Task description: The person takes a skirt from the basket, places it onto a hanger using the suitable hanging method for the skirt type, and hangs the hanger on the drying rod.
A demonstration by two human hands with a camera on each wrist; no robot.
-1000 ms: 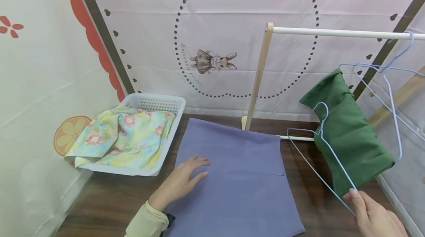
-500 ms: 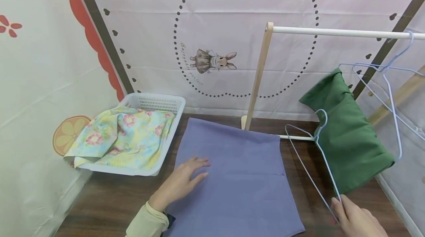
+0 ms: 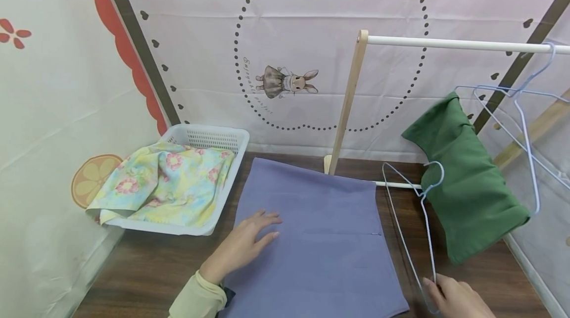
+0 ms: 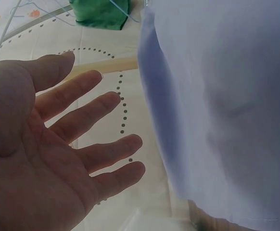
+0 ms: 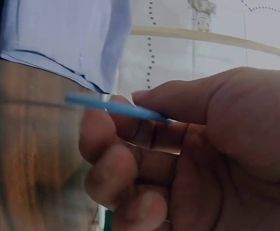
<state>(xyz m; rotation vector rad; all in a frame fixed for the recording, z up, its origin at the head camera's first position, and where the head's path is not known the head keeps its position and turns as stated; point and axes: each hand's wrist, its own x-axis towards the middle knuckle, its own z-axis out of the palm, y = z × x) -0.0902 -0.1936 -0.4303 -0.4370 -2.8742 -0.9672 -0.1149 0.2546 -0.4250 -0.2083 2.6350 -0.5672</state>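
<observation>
A purple-blue cloth [image 3: 320,219], possibly a garment or cushion cover, lies flat on the dark wooden table with a small zipper pull near its right edge. Over its left part is my left hand [image 3: 242,244], fingers spread and holding nothing; the left wrist view shows the palm [image 4: 48,149] facing the camera beside the cloth. At lower right, my right hand [image 3: 458,298] pinches a light blue wire hanger [image 3: 429,239] by its lower corner, hook pointing away from me. In the right wrist view, thumb and curled fingers [image 5: 108,168] close round the blue wire [image 5: 116,108].
A white basket [image 3: 242,145] with a floral cloth [image 3: 178,184] stands at the left. To the right rises a rack with a white rail [image 3: 445,42] and wooden posts [image 3: 349,105]. From it hangs another blue hanger [image 3: 525,130] bearing a green cloth [image 3: 472,179].
My right hand has moved left and toward me with the hanger, which has turned more upright in view and come nearer the purple cloth. My left hand has stayed in place.
</observation>
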